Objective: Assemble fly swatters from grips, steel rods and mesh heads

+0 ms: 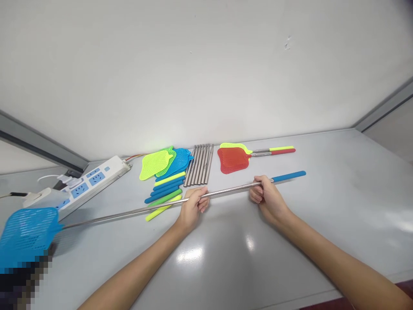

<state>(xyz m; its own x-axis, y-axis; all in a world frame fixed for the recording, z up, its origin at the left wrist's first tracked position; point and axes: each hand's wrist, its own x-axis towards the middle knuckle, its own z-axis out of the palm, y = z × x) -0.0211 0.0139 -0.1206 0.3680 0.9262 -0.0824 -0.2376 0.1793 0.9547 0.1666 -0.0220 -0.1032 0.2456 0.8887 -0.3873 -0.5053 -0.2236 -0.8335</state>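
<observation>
A blue fly swatter (pixel 30 228) with a long, extended metal rod stretches across the table. My left hand (pixel 192 207) is closed around the middle of its rod. Farther right, my right hand (pixel 266 196) grips the rod close to the blue handle (pixel 289 175). Behind my left hand lie loose handle sleeves (pixel 167 189) in blue, green and yellow. Next to them is a row of several metal rods (pixel 198 165). Yellow, green and blue swatter heads (pixel 156 163) overlap at the left of that row. A red swatter (pixel 234 160) rests partly over a yellow one (pixel 282 148) beyond my right hand.
A white power strip (pixel 111 172) with plugs in it lies at the left, partly behind the blue swatter head. A pale wall (pixel 206 77) rises along the back of the grey table (pixel 338 193). Dark, pixelated shapes fill the lower left corner.
</observation>
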